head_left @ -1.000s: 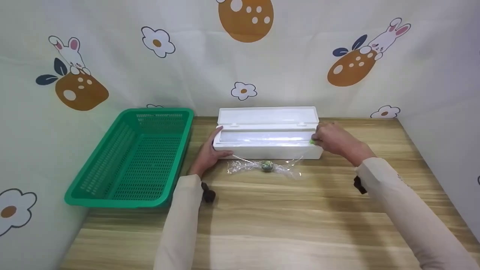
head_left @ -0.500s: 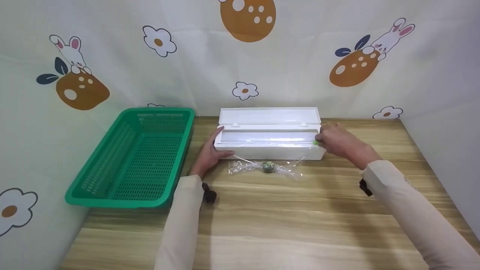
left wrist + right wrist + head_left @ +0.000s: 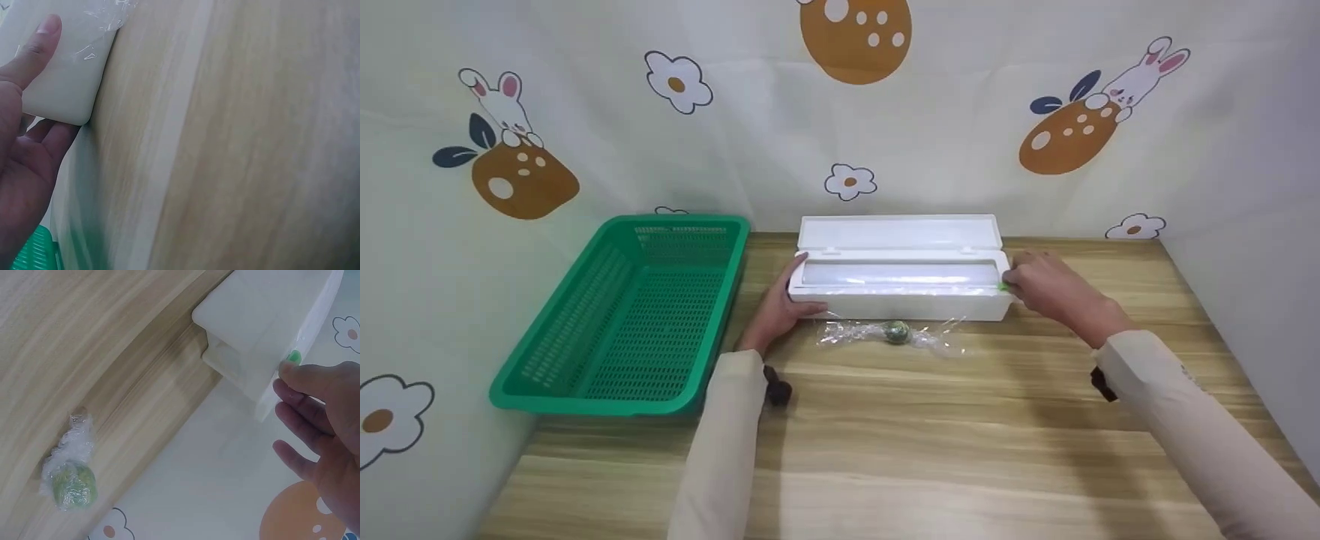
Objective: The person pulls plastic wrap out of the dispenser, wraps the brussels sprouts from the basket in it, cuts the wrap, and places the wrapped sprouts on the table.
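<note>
A white cling film dispenser (image 3: 900,306) stands at the back with its lid (image 3: 898,232) raised and a roll of film (image 3: 900,274) inside. My left hand (image 3: 776,306) grips its left end, thumb (image 3: 42,48) on the front face and fingers around the end. At the right end, my right hand (image 3: 1051,289) pinches the small green slide cutter (image 3: 294,357) on the dispenser's edge; in the head view the fingers mostly cover it. Just in front of the dispenser lies a round green thing (image 3: 896,332) wrapped in twisted clear film (image 3: 79,441); its kind is unclear.
To the left, a green plastic basket (image 3: 705,375) with slotted walls stands beside my left forearm. A patterned curtain (image 3: 765,135) hangs right behind the dispenser. The wood-grain table (image 3: 922,450) extends toward me.
My right hand has slid rightward along the dispenser's edge with the slide cutter. Film that rose from the wrapped thing toward the dispenser's front now lies lower. My left hand keeps its grip.
</note>
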Motion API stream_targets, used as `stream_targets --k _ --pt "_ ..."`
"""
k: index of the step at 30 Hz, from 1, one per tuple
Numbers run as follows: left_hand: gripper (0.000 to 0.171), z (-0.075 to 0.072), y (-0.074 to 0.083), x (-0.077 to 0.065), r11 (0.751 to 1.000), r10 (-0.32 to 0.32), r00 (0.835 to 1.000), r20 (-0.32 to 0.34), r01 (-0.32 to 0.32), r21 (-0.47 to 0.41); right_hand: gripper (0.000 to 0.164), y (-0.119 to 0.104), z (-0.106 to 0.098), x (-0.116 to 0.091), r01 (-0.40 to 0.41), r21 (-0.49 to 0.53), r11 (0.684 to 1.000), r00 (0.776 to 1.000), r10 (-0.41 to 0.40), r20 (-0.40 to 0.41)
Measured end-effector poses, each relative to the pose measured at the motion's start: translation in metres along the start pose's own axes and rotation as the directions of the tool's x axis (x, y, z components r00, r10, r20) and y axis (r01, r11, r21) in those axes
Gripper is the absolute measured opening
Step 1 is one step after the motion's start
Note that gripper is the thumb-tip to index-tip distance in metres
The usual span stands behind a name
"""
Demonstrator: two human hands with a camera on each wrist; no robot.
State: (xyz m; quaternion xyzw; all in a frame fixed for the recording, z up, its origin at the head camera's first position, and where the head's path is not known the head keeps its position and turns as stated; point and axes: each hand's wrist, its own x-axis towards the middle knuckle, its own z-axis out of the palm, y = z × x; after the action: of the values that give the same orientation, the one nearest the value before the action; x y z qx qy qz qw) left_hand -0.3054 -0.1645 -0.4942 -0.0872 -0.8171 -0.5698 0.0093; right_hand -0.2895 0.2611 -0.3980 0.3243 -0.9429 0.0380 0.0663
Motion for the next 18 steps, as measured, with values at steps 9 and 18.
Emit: stream_targets --k 9,18 --pt "0.101 0.001 0.009 0.000 1.000 -0.008 0.998 0.062 0.007 0.009 0.016 0.003 0.003 -0.003 -0.068 0.088 0.994 0.997 0.069 -0.014" --pt "0.101 -0.002 0.018 -0.005 0.997 -0.070 0.995 0.066 0.068 0.027 0.018 -0.004 0.003 -0.003 -0.119 0.105 0.987 0.993 0.119 -0.003"
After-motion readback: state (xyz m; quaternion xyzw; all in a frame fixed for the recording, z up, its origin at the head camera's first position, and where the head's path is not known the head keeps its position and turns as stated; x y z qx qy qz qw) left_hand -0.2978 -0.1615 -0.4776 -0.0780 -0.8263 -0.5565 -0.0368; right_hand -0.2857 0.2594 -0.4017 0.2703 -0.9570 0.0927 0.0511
